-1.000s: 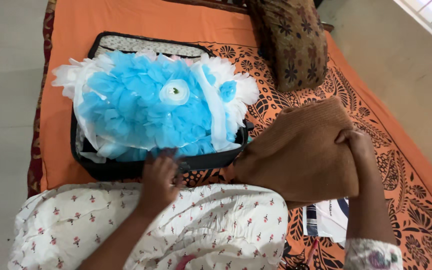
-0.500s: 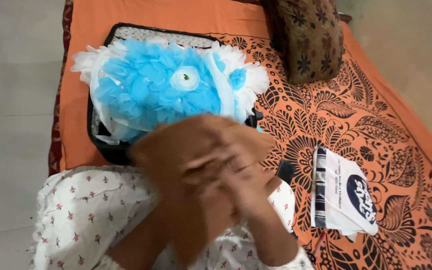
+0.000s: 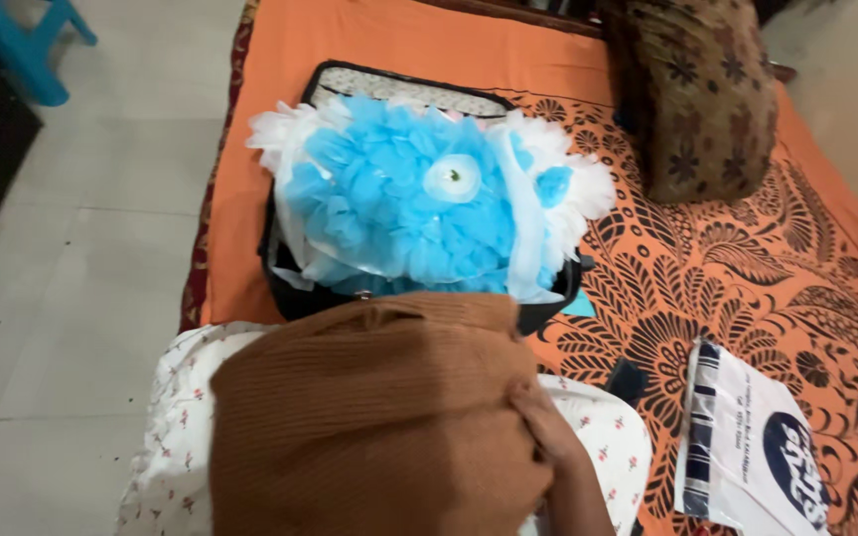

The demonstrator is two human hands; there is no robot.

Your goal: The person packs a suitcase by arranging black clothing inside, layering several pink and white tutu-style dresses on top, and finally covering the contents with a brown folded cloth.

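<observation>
While a blue stool stands well off on the tiled floor at the far left, the work sits on the orange bedsheet, where an open black suitcase is heaped with a frilly blue and white garment that rises above its rim. Just in front of the suitcase, over the person's white flowered lap, a folded brown knit sweater is held flat, its far edge touching or just overlapping the near wall of the case. The left hand is not seen; it may be under the knit, so its grip cannot be told. The right hand presses on the sweater's right edge, fingers together and curled onto the cloth. The step in hand appears to be bringing the folded sweater to the suitcase for packing. The next move would probably call for lifting it clear of the near rim and laying it flat on top, or first pressing down the puffy garment, since it leaves little free room. To the right a white printed plastic bag lies on the sheet, and a brown flowered pillow rests farther back.
</observation>
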